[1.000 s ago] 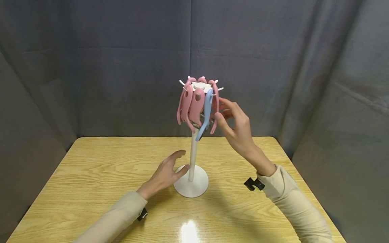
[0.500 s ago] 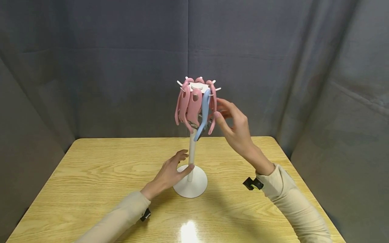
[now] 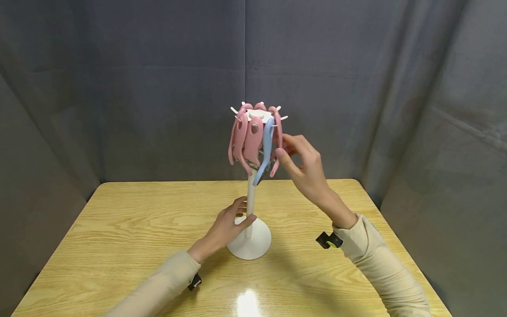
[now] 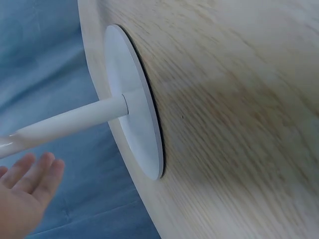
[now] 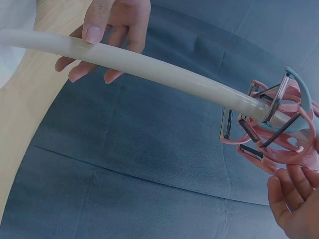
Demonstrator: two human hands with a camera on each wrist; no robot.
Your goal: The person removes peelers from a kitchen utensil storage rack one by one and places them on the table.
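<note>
Several pink-handled vegetable peelers (image 3: 253, 141) and one light blue peeler (image 3: 267, 147) hang from the pegs of a white stand. Metal blades (image 5: 280, 99) show at their lower ends. My right hand (image 3: 304, 165) pinches the pink peeler (image 3: 279, 127) on the stand's right side, thumb in front and fingers behind the handle. Lower down, my left hand (image 3: 227, 224) is around the white pole (image 3: 251, 198), its thumb across the front and loosely extended fingers on the far side. In the left wrist view those fingers (image 4: 37, 177) appear apart from the pole.
The stand's round white base (image 3: 257, 246) sits on a wood-grain table (image 3: 138, 220). Dark grey curtains (image 3: 166, 88) enclose the back and both sides. A black wrist camera (image 3: 329, 240) juts from the right sleeve.
My left hand has moved right, bringing its thumb across the pole. My right hand has shifted slightly left and down, closing on the pink peeler. The stand remains upright.
</note>
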